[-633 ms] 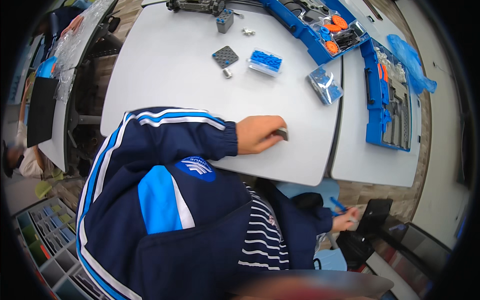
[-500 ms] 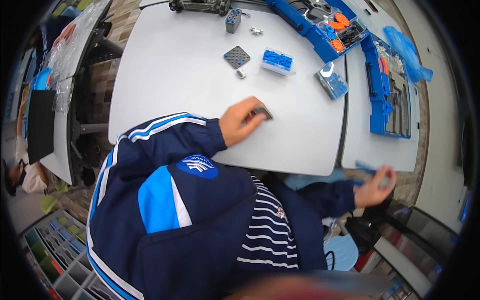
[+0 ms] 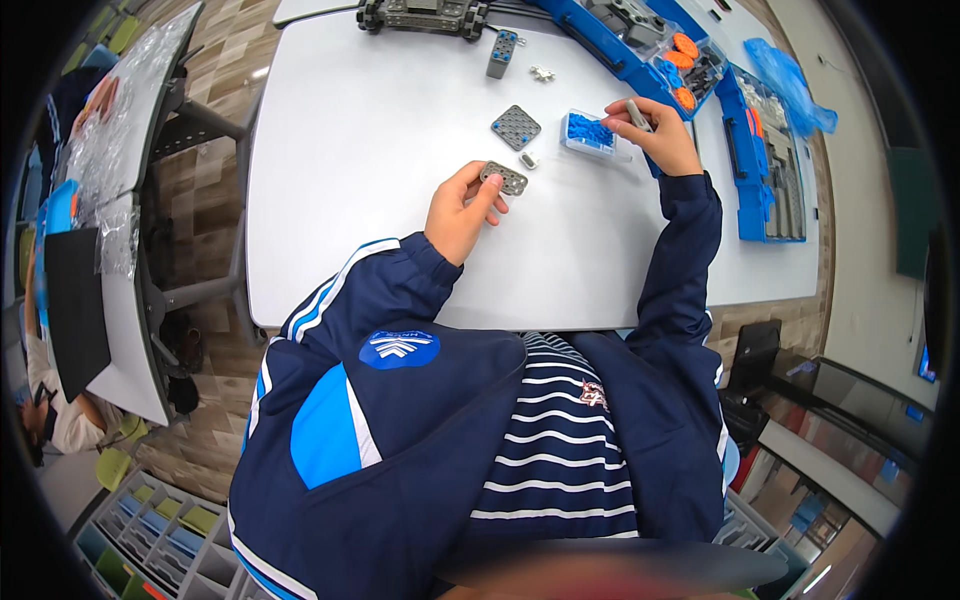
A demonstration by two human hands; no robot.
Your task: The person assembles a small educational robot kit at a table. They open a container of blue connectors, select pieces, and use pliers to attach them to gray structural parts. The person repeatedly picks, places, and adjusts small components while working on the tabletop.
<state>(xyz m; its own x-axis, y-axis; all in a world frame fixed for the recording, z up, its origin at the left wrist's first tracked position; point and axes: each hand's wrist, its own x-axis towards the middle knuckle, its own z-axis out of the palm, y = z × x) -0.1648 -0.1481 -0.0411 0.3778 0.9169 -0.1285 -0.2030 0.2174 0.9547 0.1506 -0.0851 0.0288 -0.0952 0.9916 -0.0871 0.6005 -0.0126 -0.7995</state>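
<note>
My left hand [image 3: 460,212] pinches a small grey perforated plate [image 3: 504,179] with rounded ends above the white table. My right hand [image 3: 662,138] is closed round a light grey, stick-like tool [image 3: 638,116]. Its fingertips are at the right edge of a clear box [image 3: 590,153] filled with small blue pegs [image 3: 588,130]; whether they grip a peg is too small to tell. A square grey perforated plate [image 3: 516,128] with blue pegs lies left of that box. Beside it sits a small silvery piece [image 3: 529,160].
A grey block with blue pegs [image 3: 500,55] stands farther back, near a small whitish connector [image 3: 542,73] and a grey wheeled frame [image 3: 425,17]. Blue cases [image 3: 745,150] of parts, some orange, and a blue plastic bag [image 3: 790,85] are at the right.
My right hand has come from beyond the table's lower right to the box of blue pegs. My left hand has moved slightly up and left, and its plate now shows flat.
</note>
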